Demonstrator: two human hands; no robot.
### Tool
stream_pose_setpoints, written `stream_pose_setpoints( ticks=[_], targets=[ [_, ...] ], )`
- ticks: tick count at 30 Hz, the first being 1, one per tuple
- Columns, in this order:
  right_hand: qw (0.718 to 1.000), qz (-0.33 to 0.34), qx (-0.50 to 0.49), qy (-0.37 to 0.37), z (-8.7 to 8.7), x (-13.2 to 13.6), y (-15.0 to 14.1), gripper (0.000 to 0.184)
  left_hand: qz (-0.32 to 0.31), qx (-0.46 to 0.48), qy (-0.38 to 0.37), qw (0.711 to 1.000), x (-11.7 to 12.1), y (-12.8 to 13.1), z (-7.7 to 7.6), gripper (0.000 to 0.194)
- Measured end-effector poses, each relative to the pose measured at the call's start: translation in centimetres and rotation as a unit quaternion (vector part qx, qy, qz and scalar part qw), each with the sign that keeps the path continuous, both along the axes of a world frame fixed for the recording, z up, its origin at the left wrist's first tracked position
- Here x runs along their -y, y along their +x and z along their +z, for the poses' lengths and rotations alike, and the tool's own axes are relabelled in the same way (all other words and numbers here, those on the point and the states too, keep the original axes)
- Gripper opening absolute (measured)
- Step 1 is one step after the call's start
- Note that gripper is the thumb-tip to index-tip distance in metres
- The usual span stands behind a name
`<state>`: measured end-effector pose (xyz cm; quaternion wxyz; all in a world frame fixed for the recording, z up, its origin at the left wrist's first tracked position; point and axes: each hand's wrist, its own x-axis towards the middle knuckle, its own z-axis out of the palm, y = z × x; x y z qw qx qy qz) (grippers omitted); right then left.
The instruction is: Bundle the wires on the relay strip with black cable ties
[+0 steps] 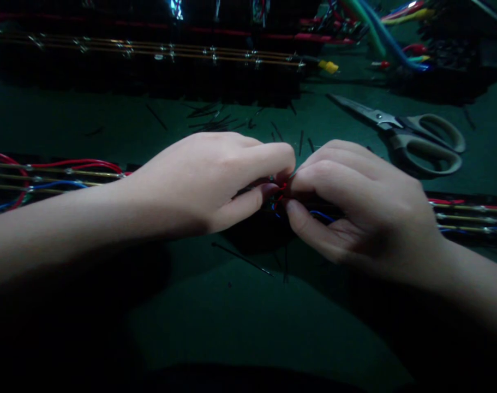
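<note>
My left hand (pixel 223 177) and my right hand (pixel 354 196) meet fingertip to fingertip at mid-view, over a long dark strip with thin brass-coloured rods (pixel 456 217). Short red wires (pixel 282 188) show between the fingertips, and a bit of blue wire (pixel 322 216) runs under my right hand. Thumb and index finger of my left hand close at the red wires. In a pinch just beside them, my right hand's fingertips hide most of what they grip. Red wire loops (pixel 80 164) lie along the strip by my left forearm.
Scissors (pixel 399 131) lie open beyond my right hand. Thin black cut pieces (pixel 215 125) are scattered on the green tabletop (pixel 215 322); a longer black cable tie (pixel 242 258) lies nearer me. A second rod assembly (pixel 150 49) spans the back, with a bundle of coloured cables (pixel 379 33) at right.
</note>
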<state>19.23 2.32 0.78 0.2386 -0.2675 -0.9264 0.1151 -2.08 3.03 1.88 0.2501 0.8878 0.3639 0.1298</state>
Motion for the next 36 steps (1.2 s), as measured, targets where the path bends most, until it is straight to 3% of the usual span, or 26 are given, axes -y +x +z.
stream_pose_setpoints(
  ticks=[16, 25, 36],
  targets=[
    [0.999, 0.008, -0.011, -0.044, 0.30, -0.31, 0.10, 0.011, -0.008, -0.029, 0.052, 0.998, 0.35, -0.08, 0.25, 0.016],
    [0.999, -0.019, -0.033, -0.032, 0.12, -0.17, -0.09, 0.009, -0.007, -0.024, 0.106, 0.994, 0.37, -0.16, -0.08, 0.016],
    [0.994, -0.056, -0.054, -0.082, 0.23, 0.05, -0.03, 0.008, 0.026, 0.035, 0.028, 0.999, 0.11, -0.16, 0.34, 0.022]
  ],
)
